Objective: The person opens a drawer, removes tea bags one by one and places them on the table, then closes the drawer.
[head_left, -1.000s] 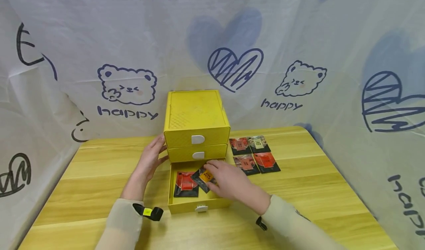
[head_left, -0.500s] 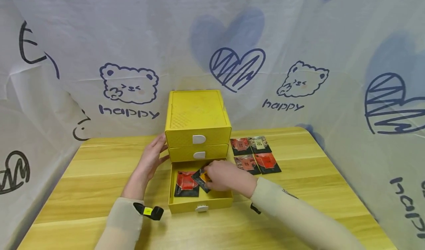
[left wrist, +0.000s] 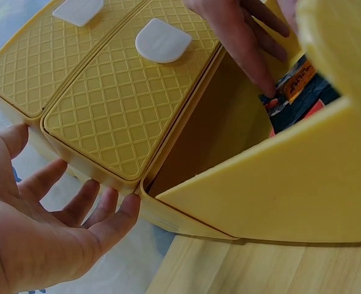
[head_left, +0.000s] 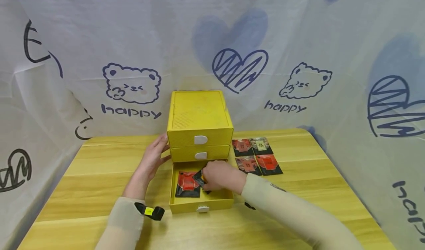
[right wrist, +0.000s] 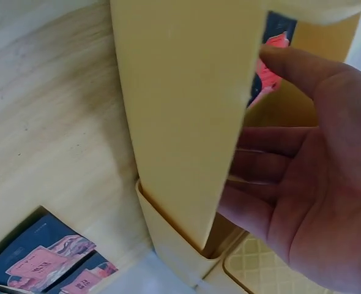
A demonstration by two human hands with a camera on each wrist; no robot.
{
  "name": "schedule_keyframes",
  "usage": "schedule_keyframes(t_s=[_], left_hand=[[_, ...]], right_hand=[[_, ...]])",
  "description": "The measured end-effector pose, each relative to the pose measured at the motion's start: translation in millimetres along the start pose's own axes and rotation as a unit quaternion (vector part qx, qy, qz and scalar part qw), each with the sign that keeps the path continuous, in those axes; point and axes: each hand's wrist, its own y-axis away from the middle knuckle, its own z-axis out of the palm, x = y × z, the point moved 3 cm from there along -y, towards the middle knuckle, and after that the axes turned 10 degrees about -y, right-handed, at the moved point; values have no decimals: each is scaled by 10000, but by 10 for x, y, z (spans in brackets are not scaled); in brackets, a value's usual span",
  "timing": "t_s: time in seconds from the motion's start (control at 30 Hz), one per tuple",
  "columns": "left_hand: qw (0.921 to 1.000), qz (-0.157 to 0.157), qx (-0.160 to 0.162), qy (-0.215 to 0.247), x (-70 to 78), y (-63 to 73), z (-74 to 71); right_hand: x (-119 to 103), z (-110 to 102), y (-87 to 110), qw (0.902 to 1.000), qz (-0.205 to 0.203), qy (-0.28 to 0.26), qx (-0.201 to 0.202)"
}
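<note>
A yellow drawer box (head_left: 200, 111) stands on the table with its bottom drawer (head_left: 186, 207) pulled out. My left hand (head_left: 153, 158) rests its fingertips against the box's left side; the left wrist view shows those fingers spread along its edge. Inside the drawer, my right hand (head_left: 221, 177) is over a dark packet (left wrist: 300, 86) with an orange label, its fingers reaching down to touch it. The hand covers most of this packet from the head view. A black packet with a red label (head_left: 187, 184) lies flat to the left, overlapped by or close against the orange-labelled one.
Several dark packets with red, pink and cream labels (head_left: 257, 156) lie in a two-by-two block on the table, right of the box. Two upper drawers with white tabs (head_left: 200, 155) are closed. A printed white cloth (head_left: 132, 36) hangs behind the table.
My right hand has moved left and further over the orange-labelled packet, covering more of it. The packet stays near the same place in the drawer. My left hand stays on the box's side.
</note>
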Motion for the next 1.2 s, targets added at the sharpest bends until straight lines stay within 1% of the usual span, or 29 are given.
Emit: schedule_keyframes(t_s=[0.17,0.5,0.73,0.97,1.1,1.2], left_hand=[[10000,-12,2,11,-6,-2,-2],[10000,-19,-11,1,-14,-2,6],[10000,-31,17,-46,-4,-14,6],[10000,-46,48,-22,8,-11,6],[10000,-68,49,-15,4,-8,6],[10000,-77,46,-15,-3,-6,6]], right_hand=[[12,59,-71,9999,27,52,-100],[8,132,-113,9983,-243,523,42],[23,127,-104,9990,-230,379,78],[11,118,-69,9988,-179,461,-17],[-1,120,-42,9986,-177,491,2],[5,110,-30,9993,-142,359,22]])
